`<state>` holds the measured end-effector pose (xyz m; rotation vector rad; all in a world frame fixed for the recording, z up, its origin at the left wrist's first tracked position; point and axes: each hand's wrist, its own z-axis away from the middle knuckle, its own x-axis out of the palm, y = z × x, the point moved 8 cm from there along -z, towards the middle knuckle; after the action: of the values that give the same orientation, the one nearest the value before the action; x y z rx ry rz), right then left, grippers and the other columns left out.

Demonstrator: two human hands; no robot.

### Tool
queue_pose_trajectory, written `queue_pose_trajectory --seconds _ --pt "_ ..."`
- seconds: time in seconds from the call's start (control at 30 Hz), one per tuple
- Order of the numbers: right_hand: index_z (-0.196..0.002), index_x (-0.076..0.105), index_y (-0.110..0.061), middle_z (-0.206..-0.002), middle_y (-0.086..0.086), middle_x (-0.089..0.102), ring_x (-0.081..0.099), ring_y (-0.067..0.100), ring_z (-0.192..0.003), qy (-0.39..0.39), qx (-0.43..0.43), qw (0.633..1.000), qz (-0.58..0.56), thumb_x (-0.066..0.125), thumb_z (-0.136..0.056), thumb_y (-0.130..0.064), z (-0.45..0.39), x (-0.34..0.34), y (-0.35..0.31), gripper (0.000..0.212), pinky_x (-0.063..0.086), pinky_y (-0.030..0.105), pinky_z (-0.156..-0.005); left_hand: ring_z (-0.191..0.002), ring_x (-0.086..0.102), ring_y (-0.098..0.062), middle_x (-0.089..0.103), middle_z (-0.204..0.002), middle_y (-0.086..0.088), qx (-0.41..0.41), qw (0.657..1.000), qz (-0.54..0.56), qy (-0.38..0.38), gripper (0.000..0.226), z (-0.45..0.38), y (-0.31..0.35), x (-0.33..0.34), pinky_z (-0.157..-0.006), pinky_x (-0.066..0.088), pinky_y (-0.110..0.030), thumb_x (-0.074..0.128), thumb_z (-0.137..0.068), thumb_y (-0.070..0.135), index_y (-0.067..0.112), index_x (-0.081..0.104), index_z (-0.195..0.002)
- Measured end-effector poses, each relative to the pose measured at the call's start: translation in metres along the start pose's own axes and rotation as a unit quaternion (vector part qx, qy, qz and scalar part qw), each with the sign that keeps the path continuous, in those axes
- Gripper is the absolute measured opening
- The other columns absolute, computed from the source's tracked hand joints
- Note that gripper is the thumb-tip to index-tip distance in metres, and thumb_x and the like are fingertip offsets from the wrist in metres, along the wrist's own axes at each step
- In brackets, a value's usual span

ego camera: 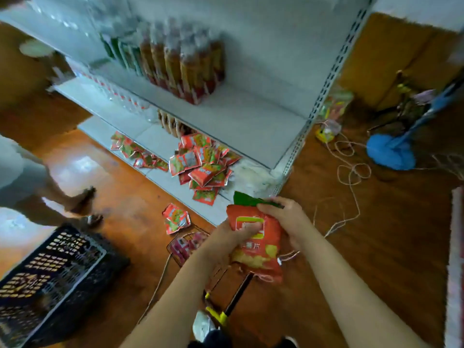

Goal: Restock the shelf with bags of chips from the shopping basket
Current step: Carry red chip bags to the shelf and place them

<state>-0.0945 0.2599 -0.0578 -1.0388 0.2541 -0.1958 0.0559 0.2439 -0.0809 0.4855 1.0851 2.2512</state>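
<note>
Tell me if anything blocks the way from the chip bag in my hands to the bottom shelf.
Nothing visible does. Both hands hold the red chip bag just before the bottom shelf; a heap of small red packets lies there, with bare shelf beside it.

Red chip bag [256, 244] between left hand [226, 237] and right hand [283, 217], above wire basket [183, 244], near white shelf [251, 121].

Chinese characters "薯片" in white on the front of the red chip bag [258, 244].
</note>
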Motion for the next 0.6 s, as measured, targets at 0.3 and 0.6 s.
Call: queue_pose_trajectory --seconds 0.3,0.6 --pt "-0.105 0.058 -0.041 -0.100 -0.011 0.072 0.073 0.007 -0.086 0.162 -0.070 0.977 -0.118 0.071 -0.075 -0.054 0.142 -0.273 0.009 0.035 0.059 0.028 -0.072 -0.076 0.076 -0.019 0.078 -0.084 -0.002 0.081 0.995 0.039 -0.045 0.033 -0.012 0.106 0.282 -0.061 0.059 -0.031 0.076 -0.081 0.027 0.014 0.068 -0.110" --pt "-0.122 0.046 -0.041 -0.115 -0.010 0.066 0.065 -0.001 -0.093 0.407 -0.055 0.910 -0.063 0.071 -0.082 -0.042 0.296 -0.528 0.108 0.047 0.055 0.019 -0.078 -0.079 0.076 -0.022 0.075 -0.100 -0.008 0.044 0.959 -0.037 -0.276 0.031 -0.012 0.095 0.618 -0.057 0.060 -0.032 0.066 -0.089 0.030 0.024 0.056 -0.119"
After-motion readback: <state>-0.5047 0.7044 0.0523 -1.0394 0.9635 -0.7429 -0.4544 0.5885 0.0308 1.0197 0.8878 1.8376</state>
